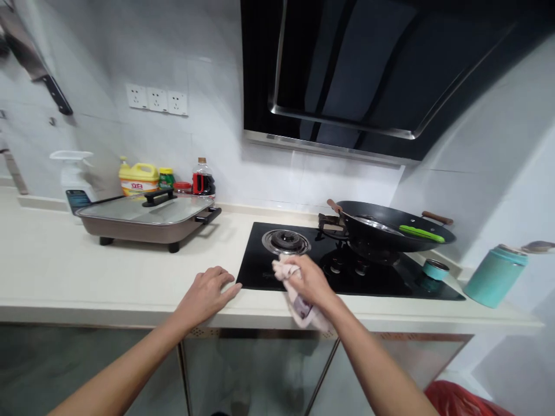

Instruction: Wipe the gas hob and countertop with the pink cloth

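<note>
My right hand (311, 281) is closed around a pale pinkish cloth (299, 309), bunched at the near edge of the left burner (287, 241). Part of the cloth hangs over the counter's front edge. Under it lies the black glass cooktop (262, 274). My left hand (212, 296) rests flat on the cream counter (173, 277), fingers spread, its fingertips by the cooktop's left front corner. On the right burner sits a black wok (381, 231) with wooden handles and a bright green-handled utensil (421, 233) in it.
An electric pan with a glass lid (130, 222) stands left, before a spray bottle (76, 182), a yellow detergent jug (139, 178) and a dark sauce bottle (203, 178). A teal lid (435, 269) and teal canister (496, 276) are right. A range hood (347, 69) hangs above.
</note>
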`<state>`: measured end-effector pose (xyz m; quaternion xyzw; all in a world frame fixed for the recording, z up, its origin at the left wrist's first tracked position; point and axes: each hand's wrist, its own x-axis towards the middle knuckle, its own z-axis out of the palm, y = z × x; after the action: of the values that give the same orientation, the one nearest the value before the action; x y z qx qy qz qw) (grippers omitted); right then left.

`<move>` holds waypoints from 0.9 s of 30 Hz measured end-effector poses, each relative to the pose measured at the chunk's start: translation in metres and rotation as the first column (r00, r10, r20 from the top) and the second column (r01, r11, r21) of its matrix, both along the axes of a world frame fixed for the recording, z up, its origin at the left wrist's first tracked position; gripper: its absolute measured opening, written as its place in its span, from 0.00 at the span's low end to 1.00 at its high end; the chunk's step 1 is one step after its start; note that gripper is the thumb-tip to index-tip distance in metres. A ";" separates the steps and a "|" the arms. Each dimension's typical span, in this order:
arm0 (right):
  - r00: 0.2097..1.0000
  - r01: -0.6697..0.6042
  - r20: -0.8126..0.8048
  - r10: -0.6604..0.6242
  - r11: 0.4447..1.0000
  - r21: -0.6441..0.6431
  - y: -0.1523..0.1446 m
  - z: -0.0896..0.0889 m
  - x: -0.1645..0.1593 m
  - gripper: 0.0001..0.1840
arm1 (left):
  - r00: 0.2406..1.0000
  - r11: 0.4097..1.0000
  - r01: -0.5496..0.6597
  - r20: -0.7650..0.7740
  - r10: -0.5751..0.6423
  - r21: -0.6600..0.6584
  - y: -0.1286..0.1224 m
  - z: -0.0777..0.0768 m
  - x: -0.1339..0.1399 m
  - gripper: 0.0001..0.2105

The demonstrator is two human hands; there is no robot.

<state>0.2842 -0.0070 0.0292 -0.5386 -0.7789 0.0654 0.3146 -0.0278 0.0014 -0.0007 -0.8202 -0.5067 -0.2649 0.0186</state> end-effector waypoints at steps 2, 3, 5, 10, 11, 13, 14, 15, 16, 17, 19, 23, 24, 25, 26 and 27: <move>0.969 0.228 0.090 -0.228 0.973 0.010 0.023 0.010 0.017 0.26 | 1.000 1.000 0.000 0.010 0.000 0.000 -0.002 0.001 0.001 0.18; 0.934 0.332 0.146 -0.327 0.943 -0.012 0.035 0.014 0.024 0.28 | 1.000 1.000 0.001 0.012 -0.001 0.003 -0.003 0.002 0.002 0.17; 0.867 0.465 0.244 -0.436 0.881 -0.080 0.056 0.017 0.034 0.29 | 1.000 1.000 0.002 0.015 -0.002 0.002 -0.005 0.002 0.002 0.17; 0.852 0.463 0.347 -0.391 0.873 -0.153 0.071 0.008 0.016 0.32 | 1.000 1.000 -0.006 0.025 0.007 -0.015 -0.006 0.003 0.002 0.17; 0.863 0.432 0.356 -0.357 0.889 -0.155 0.067 0.006 0.008 0.32 | 1.000 1.000 -0.007 0.023 0.007 -0.014 -0.006 0.002 0.002 0.18; 0.890 0.343 0.370 -0.267 0.926 -0.158 0.054 0.004 -0.011 0.27 | 1.000 1.000 -0.005 0.018 0.005 -0.009 -0.005 0.001 0.001 0.18; 0.907 0.276 0.370 -0.202 0.948 -0.157 0.047 0.003 -0.020 0.25 | 1.000 1.000 -0.003 0.015 0.003 -0.005 -0.004 0.001 0.001 0.18; 0.926 0.184 0.360 -0.118 0.970 -0.156 0.040 0.003 -0.029 0.24 | 1.000 1.000 -0.001 0.012 0.001 -0.002 -0.004 0.000 0.000 0.18; 0.942 0.069 0.335 -0.013 0.985 -0.156 0.034 0.002 -0.037 0.23 | 1.000 1.000 0.002 0.010 -0.002 0.002 -0.003 0.000 0.000 0.18; 0.949 -0.064 0.296 0.108 0.986 -0.155 0.030 0.000 -0.043 0.23 | 1.000 1.000 0.004 0.009 -0.004 0.004 -0.003 -0.001 0.000 0.17; 0.919 -0.324 0.187 0.346 0.936 -0.139 0.030 -0.002 -0.050 0.24 | 1.000 1.000 0.006 0.010 -0.006 0.008 -0.002 -0.001 -0.001 0.17; 0.910 -0.357 0.194 0.366 0.930 -0.084 0.055 0.000 -0.036 0.21 | 1.000 1.000 0.012 0.016 -0.013 0.020 -0.002 0.000 -0.001 0.18; 0.923 -0.259 0.273 0.271 0.963 -0.082 0.064 0.003 -0.027 0.20 | 1.000 1.000 0.014 0.019 -0.015 0.023 -0.003 0.000 -0.001 0.18; 0.920 -0.146 0.355 0.165 0.986 -0.078 0.072 0.005 -0.016 0.20 | 1.000 1.000 0.015 0.022 -0.016 0.025 -0.003 0.000 -0.001 0.18; 0.904 -0.038 0.423 0.065 0.997 -0.071 0.080 0.008 -0.003 0.20 | 1.000 1.000 0.015 0.025 -0.015 0.025 -0.003 0.000 -0.001 0.18; 0.883 0.055 0.469 -0.018 0.996 -0.065 0.088 0.011 0.010 0.22 | 0.999 1.000 0.013 0.029 -0.014 0.023 -0.003 0.000 -0.002 0.18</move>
<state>0.2943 0.0812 0.0398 -0.5645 -0.8185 -0.0429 0.0978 -0.0293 -0.0016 -0.0012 -0.8195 -0.4983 -0.2825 0.0187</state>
